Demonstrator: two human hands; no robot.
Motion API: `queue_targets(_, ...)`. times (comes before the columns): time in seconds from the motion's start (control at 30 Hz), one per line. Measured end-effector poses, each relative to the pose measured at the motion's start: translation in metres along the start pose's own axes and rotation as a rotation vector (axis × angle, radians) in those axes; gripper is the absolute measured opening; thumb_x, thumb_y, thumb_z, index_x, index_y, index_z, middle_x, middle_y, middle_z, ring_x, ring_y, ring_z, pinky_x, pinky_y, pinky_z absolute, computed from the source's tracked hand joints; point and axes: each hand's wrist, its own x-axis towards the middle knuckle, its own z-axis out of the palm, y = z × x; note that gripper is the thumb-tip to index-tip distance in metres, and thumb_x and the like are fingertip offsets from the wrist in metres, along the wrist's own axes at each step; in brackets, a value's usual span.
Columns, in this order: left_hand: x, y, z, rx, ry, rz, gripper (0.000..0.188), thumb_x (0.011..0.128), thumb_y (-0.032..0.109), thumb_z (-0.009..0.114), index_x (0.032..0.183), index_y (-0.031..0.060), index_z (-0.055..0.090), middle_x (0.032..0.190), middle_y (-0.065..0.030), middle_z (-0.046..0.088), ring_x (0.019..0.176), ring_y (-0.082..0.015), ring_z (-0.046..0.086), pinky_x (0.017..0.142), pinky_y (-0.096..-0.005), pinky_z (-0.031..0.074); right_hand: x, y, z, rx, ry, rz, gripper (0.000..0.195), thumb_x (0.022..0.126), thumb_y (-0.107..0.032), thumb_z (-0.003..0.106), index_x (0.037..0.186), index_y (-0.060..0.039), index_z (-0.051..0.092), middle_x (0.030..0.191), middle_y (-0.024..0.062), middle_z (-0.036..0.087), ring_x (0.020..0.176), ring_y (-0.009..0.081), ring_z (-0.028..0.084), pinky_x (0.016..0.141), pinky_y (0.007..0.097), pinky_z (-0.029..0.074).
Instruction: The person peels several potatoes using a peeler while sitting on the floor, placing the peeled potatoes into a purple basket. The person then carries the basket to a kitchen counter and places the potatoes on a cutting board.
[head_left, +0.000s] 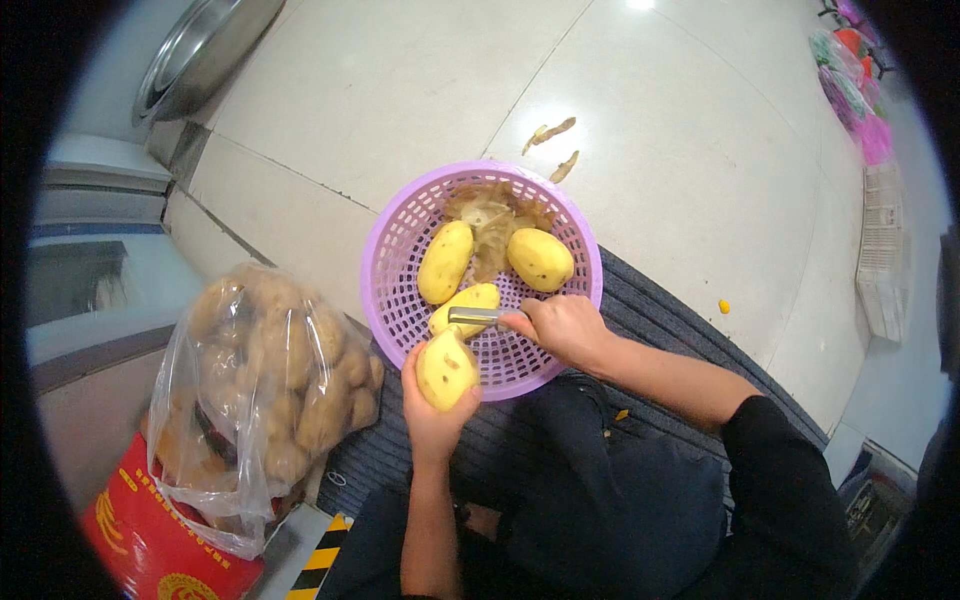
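My left hand (436, 420) grips a mostly peeled potato (445, 372) with a small brown patch of skin left on its face. Above its upper end, my right hand (564, 330) holds a metal vegetable peeler (471, 316) by the handle, the blade end pointing left. Both are over the near part of a purple plastic basket (373, 300). Inside lie three peeled yellow potatoes: one on the left (445, 262), one on the right (541, 260), and one under the peeler (486, 296). A heap of brown peelings (491, 225) rests at the far side of the basket.
A clear plastic bag of unpeeled potatoes (277, 367) stands at left, by a red sack (150, 525) bearing writing. Stray peels (555, 133) lie on the tiled floor (675, 187). A dark ribbed mat (637, 300) runs under the basket. A steel basin (202, 56) leans far left.
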Motion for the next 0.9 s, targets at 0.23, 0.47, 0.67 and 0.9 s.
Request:
queue_targets(0.23, 0.002, -0.011, 0.003, -0.007, -0.010, -0.152, 0.079, 0.066, 0.006, 0.076, 0.133, 0.0002, 0.033, 0.119, -0.0135, 0.052, 0.106, -0.0201, 0.054, 0.091, -0.0327, 0.046, 0.005, -0.006, 0.014, -0.097, 0.104, -0.050, 0.051, 0.086, -0.053, 0.051, 0.066, -0.0072, 0.061, 0.048, 0.0091, 0.056, 0.041, 0.0254, 0.059, 0.037, 0.0372, 0.044)
queue_targets(0.47, 0.002, -0.001, -0.003, -0.366, 0.029, -0.299, 0.062, 0.074, 0.014, 0.067, 0.127, 0.0003, 0.038, 0.103, -0.0127, 0.055, 0.087, -0.0214, 0.059, 0.069, -0.0314, 0.053, -0.017, -0.028, 0.008, 0.216, -0.021, -0.088, 0.052, 0.090, -0.051, 0.047, 0.066, -0.0070, 0.061, 0.052, 0.0121, 0.057, 0.048, 0.0294, 0.061, 0.045, 0.0412, 0.048)
queue_targets(0.67, -0.001, 0.009, 0.000, -0.430, -0.113, -0.297, 0.062, 0.076, 0.023, 0.063, 0.127, -0.0015, 0.038, 0.105, -0.0165, 0.056, 0.088, -0.0251, 0.062, 0.066, -0.0324, 0.055, 0.012, 0.003, 0.016, 0.013, 0.045, 0.018, 0.054, 0.089, -0.051, 0.048, 0.061, -0.0063, 0.061, 0.051, 0.0134, 0.057, 0.047, 0.0289, 0.061, 0.042, 0.0396, 0.047)
queue_targets(0.9, -0.004, -0.010, -0.003, -0.702, -0.119, -0.482, 0.070, 0.074, 0.037, 0.064, 0.129, 0.0006, 0.040, 0.115, -0.0191, 0.054, 0.096, -0.0271, 0.060, 0.076, -0.0367, 0.054, 0.009, -0.017, 0.015, 0.138, 0.142, -0.034, 0.051, 0.088, -0.049, 0.051, 0.064, -0.0048, 0.061, 0.048, 0.0143, 0.055, 0.043, 0.0278, 0.059, 0.039, 0.0398, 0.045)
